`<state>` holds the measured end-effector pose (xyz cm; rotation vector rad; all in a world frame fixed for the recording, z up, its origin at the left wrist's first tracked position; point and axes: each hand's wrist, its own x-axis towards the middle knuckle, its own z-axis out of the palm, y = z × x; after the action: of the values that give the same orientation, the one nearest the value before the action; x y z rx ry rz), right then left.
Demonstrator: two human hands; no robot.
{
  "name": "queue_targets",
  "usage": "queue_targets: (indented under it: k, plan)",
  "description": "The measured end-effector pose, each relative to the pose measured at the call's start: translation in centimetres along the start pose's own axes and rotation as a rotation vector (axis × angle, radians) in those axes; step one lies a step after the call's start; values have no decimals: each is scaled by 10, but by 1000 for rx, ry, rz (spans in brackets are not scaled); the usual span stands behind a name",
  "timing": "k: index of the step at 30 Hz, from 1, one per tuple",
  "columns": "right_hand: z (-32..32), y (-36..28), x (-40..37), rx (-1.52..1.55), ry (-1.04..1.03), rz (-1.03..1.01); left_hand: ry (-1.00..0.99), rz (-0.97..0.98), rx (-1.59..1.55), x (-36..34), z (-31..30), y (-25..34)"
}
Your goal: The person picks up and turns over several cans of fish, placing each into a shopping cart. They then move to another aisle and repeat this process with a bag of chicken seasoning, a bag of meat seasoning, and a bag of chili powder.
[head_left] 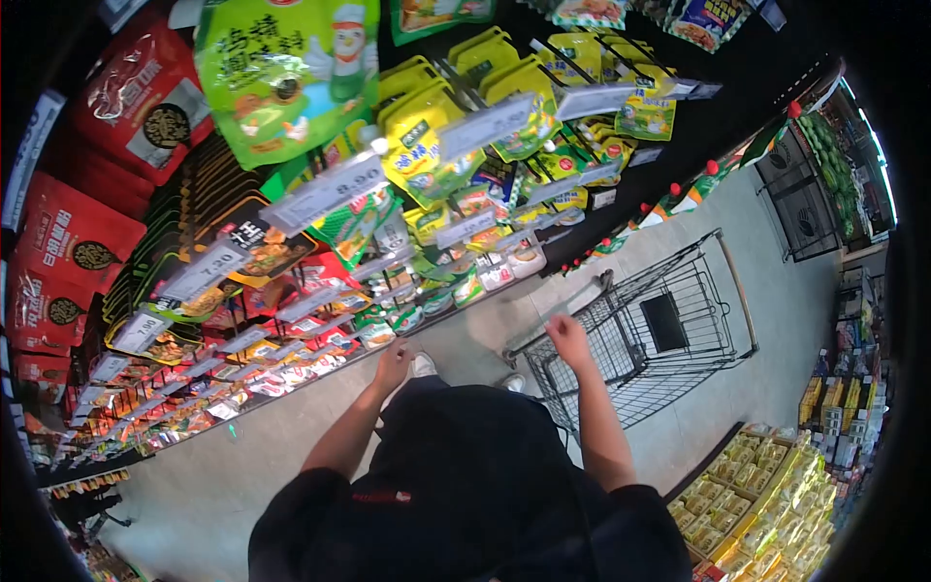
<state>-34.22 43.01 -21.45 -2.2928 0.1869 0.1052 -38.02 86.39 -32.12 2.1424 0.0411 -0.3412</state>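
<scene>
My left hand point(394, 363) is raised in front of the lower shelf rows, its fingers curled; whether anything small is in it cannot be made out. Over the near end of a black wire shopping cart point(669, 330) is my right hand point(566, 339), fingers curled together, apart from the cart's rim. Hanging packets fill the rack ahead: a large green pouch point(286, 78), yellow-green pouches point(427, 145) and red pouches point(145, 102). A price tag point(325, 194) reading 8.90 sticks out below the green pouch.
Yellow packaged goods point(747, 485) are stacked at the lower right. Black crates point(800, 194) stand at the upper right beside green produce point(829, 160). Grey floor point(242, 485) runs along the rack. A red-and-green trim point(713, 175) lines the rack's end.
</scene>
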Motion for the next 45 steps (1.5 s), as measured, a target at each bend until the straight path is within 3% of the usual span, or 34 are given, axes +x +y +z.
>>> queue_targets:
  k: [2, 3, 6, 8, 10, 12, 16, 20, 26, 28, 32, 34, 41, 44, 45]
  plan:
    - [20, -61, 51, 260, -1, -151, 43, -106, -318, 1, -11, 18]
    - [34, -83, 76, 307, 56, -212, 39, -101, -310, 2, -19, 32]
    - [57, -169, 122, 439, 235, -346, -13, 0, -472, 9, -44, 84]
    - [73, -186, 151, 580, 193, -320, -20, 112, -452, 16, -55, 109]
    - [81, -186, 166, 722, 139, -305, -15, 155, -475, 23, -62, 126]
    - [79, -181, 171, 760, -103, -135, 0, 196, -494, 24, -65, 134]
    - [65, -182, 148, 536, -101, -229, 73, 220, -560, 17, -54, 142]
    - [60, -179, 140, 734, -125, -180, 161, 204, -584, 10, -35, 144]
    - [30, -174, 91, 727, -193, -224, 227, 203, -578, 6, -25, 145]
    - [21, -172, 56, 994, -213, -66, 303, 194, -554, 5, -20, 140]
    - [18, -138, 0, 1128, -295, 114, 329, 182, -597, -11, -21, 158]
    - [20, -124, -15, 1263, -341, 191, 196, 139, -637, -17, -20, 164]
    - [16, -149, 19, 1213, -393, 168, 32, 0, -832, -11, -3, 176]
    - [24, -166, 42, 1196, -421, 136, 7, 156, -848, 11, -8, 190]
    - [29, -169, 51, 1229, -426, 160, 10, 109, -873, 15, -12, 195]
